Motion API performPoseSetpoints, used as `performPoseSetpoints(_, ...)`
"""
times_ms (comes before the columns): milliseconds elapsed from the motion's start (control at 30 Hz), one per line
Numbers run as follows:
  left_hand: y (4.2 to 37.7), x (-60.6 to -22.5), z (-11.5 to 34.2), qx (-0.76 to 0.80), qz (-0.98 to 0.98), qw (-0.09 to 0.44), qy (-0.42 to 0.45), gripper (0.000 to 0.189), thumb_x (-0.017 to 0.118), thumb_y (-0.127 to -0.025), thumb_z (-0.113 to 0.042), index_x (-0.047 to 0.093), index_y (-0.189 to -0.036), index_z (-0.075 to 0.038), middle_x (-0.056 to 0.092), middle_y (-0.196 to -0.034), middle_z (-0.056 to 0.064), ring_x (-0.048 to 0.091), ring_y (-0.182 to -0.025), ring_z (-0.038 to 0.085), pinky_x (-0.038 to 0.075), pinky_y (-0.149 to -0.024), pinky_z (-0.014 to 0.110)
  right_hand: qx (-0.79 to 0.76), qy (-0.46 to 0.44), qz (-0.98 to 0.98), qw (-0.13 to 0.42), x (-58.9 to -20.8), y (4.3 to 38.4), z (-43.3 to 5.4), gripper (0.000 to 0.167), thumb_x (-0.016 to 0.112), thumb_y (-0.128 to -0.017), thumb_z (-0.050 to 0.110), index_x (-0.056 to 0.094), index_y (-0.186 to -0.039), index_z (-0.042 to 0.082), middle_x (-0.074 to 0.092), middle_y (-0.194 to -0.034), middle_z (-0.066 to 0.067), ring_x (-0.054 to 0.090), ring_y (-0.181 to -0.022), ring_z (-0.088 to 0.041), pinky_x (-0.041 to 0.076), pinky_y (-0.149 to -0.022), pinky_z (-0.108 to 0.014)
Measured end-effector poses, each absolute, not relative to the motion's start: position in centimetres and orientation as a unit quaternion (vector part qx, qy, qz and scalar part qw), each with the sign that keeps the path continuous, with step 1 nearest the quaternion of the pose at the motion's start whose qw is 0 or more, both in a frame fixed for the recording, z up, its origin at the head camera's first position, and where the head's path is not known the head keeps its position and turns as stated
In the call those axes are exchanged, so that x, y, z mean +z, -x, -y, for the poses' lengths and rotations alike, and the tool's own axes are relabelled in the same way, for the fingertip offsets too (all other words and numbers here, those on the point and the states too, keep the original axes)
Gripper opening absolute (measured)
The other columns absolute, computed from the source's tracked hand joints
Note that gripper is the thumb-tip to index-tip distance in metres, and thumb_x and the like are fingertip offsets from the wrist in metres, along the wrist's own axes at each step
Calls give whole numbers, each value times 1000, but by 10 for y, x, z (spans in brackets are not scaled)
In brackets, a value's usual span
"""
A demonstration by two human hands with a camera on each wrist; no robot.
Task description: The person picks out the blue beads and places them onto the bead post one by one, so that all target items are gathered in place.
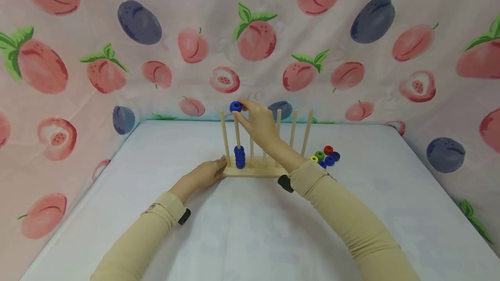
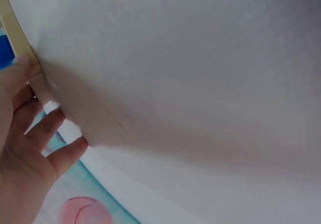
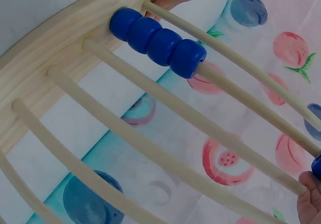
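Note:
A wooden peg stand (image 1: 254,171) with a row of upright rods stands on the white table. Several blue beads (image 1: 240,158) are stacked at the bottom of its second rod from the left, also large in the right wrist view. My right hand (image 1: 262,125) pinches another blue bead (image 1: 235,106) between thumb and fingers, right at the top of that same rod. At the stand's left end my left hand (image 1: 208,173) holds the base, thumb and index finger at its corner (image 2: 39,81). Its other fingers (image 2: 70,153) are spread on the table.
Right of the stand lies a small group of loose beads: a red bead (image 1: 328,150), a green bead (image 1: 320,155), a yellow bead (image 1: 314,158) and several blue ones (image 1: 330,160). A fruit-print cloth (image 1: 250,68) hangs behind the table.

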State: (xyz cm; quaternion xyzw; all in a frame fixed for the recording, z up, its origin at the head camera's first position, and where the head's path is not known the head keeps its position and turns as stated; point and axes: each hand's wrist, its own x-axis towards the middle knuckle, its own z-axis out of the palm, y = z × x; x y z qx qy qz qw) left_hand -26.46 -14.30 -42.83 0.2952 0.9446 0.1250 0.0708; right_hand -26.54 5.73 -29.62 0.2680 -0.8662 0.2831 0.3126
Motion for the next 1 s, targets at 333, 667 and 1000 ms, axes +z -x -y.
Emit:
performPoseSetpoints(333, 262, -426, 142, 126, -946, 73, -291, 51, 53, -97, -18, 39, -138, 8, 32, -148, 23, 42, -130, 40, 35, -110, 48, 284, -254, 875, 299, -291, 264, -55, 32, 63, -91, 24, 64, -113, 0, 70, -96, -13, 67, -88, -22, 56, -76, -34)
performPoseSetpoints(667, 262, -427, 142, 119, -947, 69, -292, 50, 52, -97, -18, 40, -137, 8, 33, -147, 23, 43, -129, 40, 36, -109, 48, 275, -244, 886, 284, -288, 261, -54, 37, 65, -89, 25, 64, -117, 0, 71, -101, -13, 67, -93, -23, 56, -79, -35)
performPoseSetpoints(1000, 263, -429, 141, 126, -945, 66, -295, 51, 53, -97, -18, 40, -138, 8, 32, -148, 22, 42, -130, 40, 35, -110, 48, 278, -246, 883, 289, -290, 262, -56, 36, 67, -88, 24, 64, -115, 0, 71, -101, -13, 67, -93, -23, 56, -80, -34)
